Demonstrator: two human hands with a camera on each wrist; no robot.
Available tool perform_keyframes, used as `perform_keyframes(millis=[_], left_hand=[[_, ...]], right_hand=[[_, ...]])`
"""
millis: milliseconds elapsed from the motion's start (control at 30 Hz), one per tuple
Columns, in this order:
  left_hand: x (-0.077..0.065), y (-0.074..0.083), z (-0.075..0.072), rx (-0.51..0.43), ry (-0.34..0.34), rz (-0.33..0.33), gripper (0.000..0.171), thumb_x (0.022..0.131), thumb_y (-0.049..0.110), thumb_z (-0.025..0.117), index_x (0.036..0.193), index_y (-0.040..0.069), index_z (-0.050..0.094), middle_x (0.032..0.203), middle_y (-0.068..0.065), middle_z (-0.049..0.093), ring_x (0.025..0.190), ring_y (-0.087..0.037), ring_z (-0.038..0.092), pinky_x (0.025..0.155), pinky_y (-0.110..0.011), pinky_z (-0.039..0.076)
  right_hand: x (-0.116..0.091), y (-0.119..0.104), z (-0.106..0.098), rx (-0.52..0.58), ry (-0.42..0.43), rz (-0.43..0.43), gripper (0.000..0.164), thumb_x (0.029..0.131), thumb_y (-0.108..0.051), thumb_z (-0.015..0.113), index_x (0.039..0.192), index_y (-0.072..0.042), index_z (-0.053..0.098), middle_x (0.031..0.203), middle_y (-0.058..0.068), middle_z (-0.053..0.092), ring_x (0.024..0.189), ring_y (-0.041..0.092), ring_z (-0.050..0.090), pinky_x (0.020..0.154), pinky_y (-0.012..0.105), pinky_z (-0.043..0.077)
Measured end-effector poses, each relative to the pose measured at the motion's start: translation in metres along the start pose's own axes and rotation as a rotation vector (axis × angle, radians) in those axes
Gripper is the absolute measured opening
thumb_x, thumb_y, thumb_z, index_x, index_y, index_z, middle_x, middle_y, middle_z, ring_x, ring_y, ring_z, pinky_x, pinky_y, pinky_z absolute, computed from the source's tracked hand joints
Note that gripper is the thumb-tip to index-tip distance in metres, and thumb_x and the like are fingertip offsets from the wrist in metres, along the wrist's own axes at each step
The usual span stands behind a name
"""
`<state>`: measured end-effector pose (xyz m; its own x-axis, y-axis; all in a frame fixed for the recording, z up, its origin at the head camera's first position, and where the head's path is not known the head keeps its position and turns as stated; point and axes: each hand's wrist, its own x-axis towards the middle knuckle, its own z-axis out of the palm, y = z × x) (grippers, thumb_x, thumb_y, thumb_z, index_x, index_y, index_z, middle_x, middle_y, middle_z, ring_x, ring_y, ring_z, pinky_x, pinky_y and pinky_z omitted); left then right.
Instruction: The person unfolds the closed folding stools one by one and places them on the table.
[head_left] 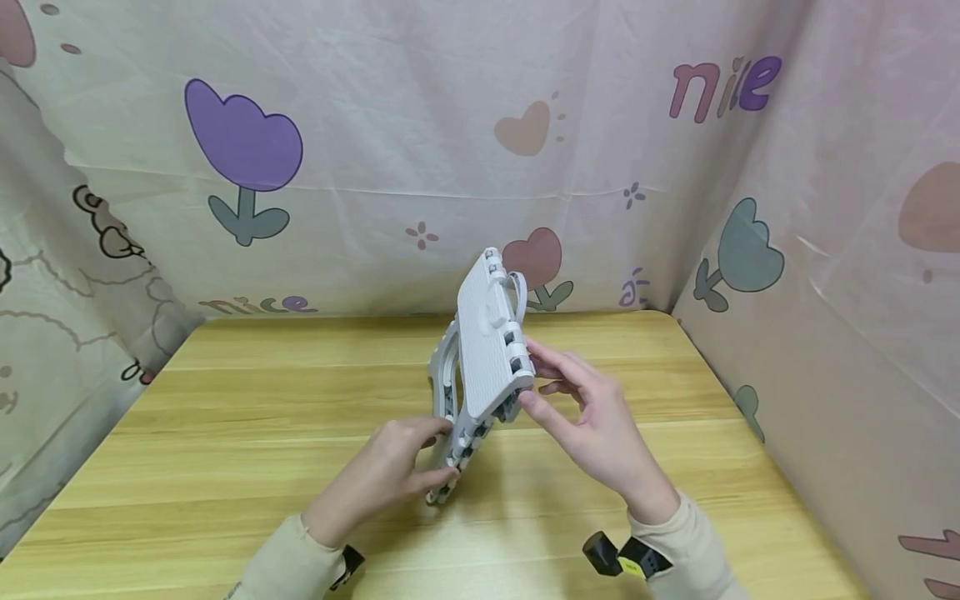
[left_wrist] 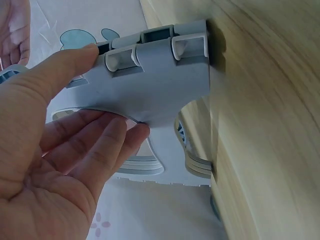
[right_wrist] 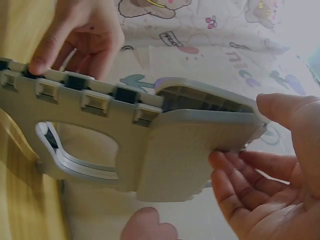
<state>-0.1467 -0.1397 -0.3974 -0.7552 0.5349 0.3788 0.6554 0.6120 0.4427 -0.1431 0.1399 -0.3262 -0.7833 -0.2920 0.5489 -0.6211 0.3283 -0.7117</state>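
A pale grey plastic folding stool point(head_left: 487, 333) stands tilted above the wooden table, partly folded, its lower end on the tabletop. Hinge knuckles line its edges, and the leg panel point(left_wrist: 165, 80) has a curved cut-out. My left hand point(head_left: 393, 462) grips that leg panel, the thumb on the hinged edge and the fingers at the cut-out, as the left wrist view shows. At the other end, my right hand point(head_left: 592, 412) holds the ribbed top point(right_wrist: 185, 150) between thumb and fingers. A slim carry handle point(head_left: 519, 296) sticks out from the top's far right edge.
The light wood table point(head_left: 262, 392) reaches back to a printed curtain point(head_left: 390, 150) with flowers and hearts. More curtain point(head_left: 840, 292) hangs along the right side. Black straps with small devices point(head_left: 626, 557) sit on both wrists.
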Motion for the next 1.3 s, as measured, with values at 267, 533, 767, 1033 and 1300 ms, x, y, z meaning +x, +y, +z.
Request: perform_keyframes(millis=[267, 533, 767, 1033, 1300], left_hand=[[0.001, -0.004, 0.001, -0.11, -0.007, -0.05, 0.043, 0.084, 0.011, 0.091, 0.12, -0.001, 0.072, 0.118, -0.015, 0.079, 0.11, -0.032, 0.079, 0.092, -0.028, 0.065], [0.001, -0.014, 0.003, -0.22, -0.014, -0.089, 0.047, 0.087, 0.012, 0.089, 0.129, 0.002, 0.07, 0.126, -0.015, 0.078, 0.117, -0.034, 0.077, 0.097, -0.035, 0.064], [0.001, -0.019, 0.003, -0.295, -0.006, -0.076, 0.042, 0.087, 0.008, 0.088, 0.125, 0.001, 0.07, 0.123, -0.016, 0.078, 0.115, -0.034, 0.078, 0.094, -0.031, 0.064], [0.001, -0.021, 0.003, -0.287, 0.007, -0.059, 0.042, 0.086, 0.01, 0.089, 0.123, 0.002, 0.071, 0.12, -0.015, 0.079, 0.112, -0.033, 0.079, 0.093, -0.03, 0.064], [0.0, -0.025, 0.004, -0.351, 0.007, -0.091, 0.041, 0.084, 0.009, 0.09, 0.12, 0.004, 0.07, 0.117, -0.015, 0.079, 0.112, -0.035, 0.079, 0.092, -0.029, 0.064]], right_hand=[[-0.005, 0.008, 0.015, 0.041, -0.045, -0.023, 0.054, 0.097, -0.008, 0.079, 0.148, -0.008, 0.062, 0.14, 0.007, 0.071, 0.121, 0.017, 0.071, 0.105, 0.031, 0.061], [-0.008, 0.025, 0.032, -0.065, -0.127, -0.009, 0.052, 0.098, -0.018, 0.079, 0.147, -0.01, 0.063, 0.142, 0.004, 0.072, 0.128, 0.022, 0.07, 0.106, 0.038, 0.06], [-0.006, 0.044, 0.049, -0.09, -0.199, 0.124, 0.052, 0.097, -0.025, 0.079, 0.144, -0.009, 0.065, 0.135, 0.009, 0.075, 0.121, 0.029, 0.073, 0.106, 0.049, 0.06], [-0.009, 0.066, 0.07, -0.08, -0.304, 0.158, 0.047, 0.097, -0.025, 0.08, 0.14, -0.011, 0.067, 0.132, 0.008, 0.077, 0.122, 0.026, 0.073, 0.109, 0.051, 0.058], [-0.01, 0.064, 0.079, -0.056, -0.341, 0.161, 0.056, 0.094, -0.028, 0.084, 0.143, -0.011, 0.065, 0.138, 0.005, 0.074, 0.128, 0.022, 0.07, 0.112, 0.047, 0.057]])
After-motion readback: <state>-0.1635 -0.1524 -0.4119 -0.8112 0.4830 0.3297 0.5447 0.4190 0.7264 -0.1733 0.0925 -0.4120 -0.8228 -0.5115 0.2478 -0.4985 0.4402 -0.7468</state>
